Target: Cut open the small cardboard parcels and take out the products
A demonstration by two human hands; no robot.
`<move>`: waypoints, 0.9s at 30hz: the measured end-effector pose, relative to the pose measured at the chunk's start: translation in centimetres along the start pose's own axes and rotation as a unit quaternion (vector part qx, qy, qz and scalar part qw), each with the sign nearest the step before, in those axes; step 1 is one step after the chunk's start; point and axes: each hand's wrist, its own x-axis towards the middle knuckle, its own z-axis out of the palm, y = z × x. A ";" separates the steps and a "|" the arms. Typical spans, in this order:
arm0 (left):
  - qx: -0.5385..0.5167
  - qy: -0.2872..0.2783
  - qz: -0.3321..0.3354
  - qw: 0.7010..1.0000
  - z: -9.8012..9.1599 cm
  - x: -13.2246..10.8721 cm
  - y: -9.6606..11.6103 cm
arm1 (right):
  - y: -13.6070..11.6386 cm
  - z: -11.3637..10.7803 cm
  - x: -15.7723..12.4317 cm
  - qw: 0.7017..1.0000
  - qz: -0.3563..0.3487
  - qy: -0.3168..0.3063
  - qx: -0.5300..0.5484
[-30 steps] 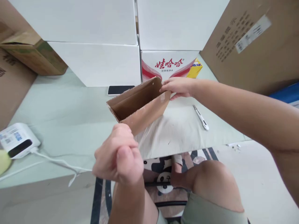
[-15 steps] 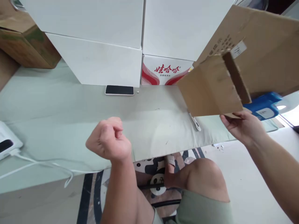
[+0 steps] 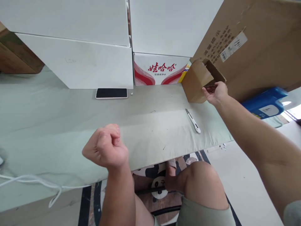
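At the right back of the table, my right hand (image 3: 217,93) grips the near edge of a small brown cardboard box (image 3: 195,83). The box stands on the cloth with its top open, and its inside is mostly hidden. My left hand (image 3: 105,147) is a closed fist above the front of the table, its palm side hidden, so I cannot see whether anything is inside. Between the hands lies a white utility knife (image 3: 193,121) on the cloth, nearer the right arm. Beyond my left fist rests a phone (image 3: 111,93), screen up.
White boxes (image 3: 80,59) are stacked along the back, beside a carton with red lettering (image 3: 161,70). A large cardboard box (image 3: 256,53) and a blue bottle (image 3: 268,103) stand at right. A white cable (image 3: 35,179) crosses the left front of the pale green tablecloth (image 3: 58,125).
My right hand has carried the small cardboard box back and down onto the table, beside the red-lettered carton. The utility knife now shows fully. My left fist stays closed; the view has shifted slightly.
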 end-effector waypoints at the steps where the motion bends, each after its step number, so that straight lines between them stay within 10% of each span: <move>1: 0.006 -0.006 -0.005 1.000 0.0 -0.1 -0.3 | -0.1 0.7 0.2 1.000 0.013 0.009 -0.003; 15: 0.078 -0.026 -0.053 0.995 0.5 -0.9 -3.2 | -0.5 8.5 2.8 0.980 0.119 -0.105 -0.121; 23: 0.058 -0.093 -0.053 0.993 -0.1 -1.5 -2.1 | 8.5 -1.6 -12.1 0.939 0.053 -0.334 -0.065; 27: 0.020 -0.229 -0.058 0.972 0.0 -2.2 1.3 | 13.7 -5.6 -21.1 0.912 0.021 -0.396 -0.107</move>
